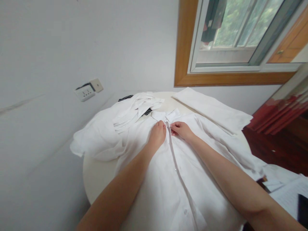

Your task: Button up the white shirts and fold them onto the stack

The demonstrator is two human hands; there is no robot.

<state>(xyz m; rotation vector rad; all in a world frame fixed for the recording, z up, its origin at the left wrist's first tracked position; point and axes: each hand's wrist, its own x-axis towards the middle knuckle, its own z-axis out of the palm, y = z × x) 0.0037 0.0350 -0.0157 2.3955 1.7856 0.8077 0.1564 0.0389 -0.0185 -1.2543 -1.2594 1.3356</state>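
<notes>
A white shirt (pixel 173 179) is spread flat on a round, pale surface (pixel 96 173), with its front side up. The left hand (pixel 157 134) and the right hand (pixel 181 130) are set side by side at the top of the shirt's front edge, just below the collar (pixel 166 115). The left fingers (pixel 162 125) are bunched together and pinched on one side of the front edge. The right fingers (pixel 175 125) are curled and pinched on the other side, so the two sets of fingers nearly touch. From the fingers back toward the body, the line of the front edge can be followed, and a small button (pixel 185 211) is seen on it. Left of the fingers, a pile of white clothes (pixel 108 134) is heaped, and part of it hangs over the round rim. Some bare surface is left below that pile. Past the fingers and to the right, a folded white cloth (pixel 211 107) is laid near the far rim. Little open room is left around the fingers, since cloth is spread on nearly every side. The wall (pixel 48 64) is close behind, with a socket (pixel 84 93) on it. Some papers (pixel 286 192) are seen well to the right.
</notes>
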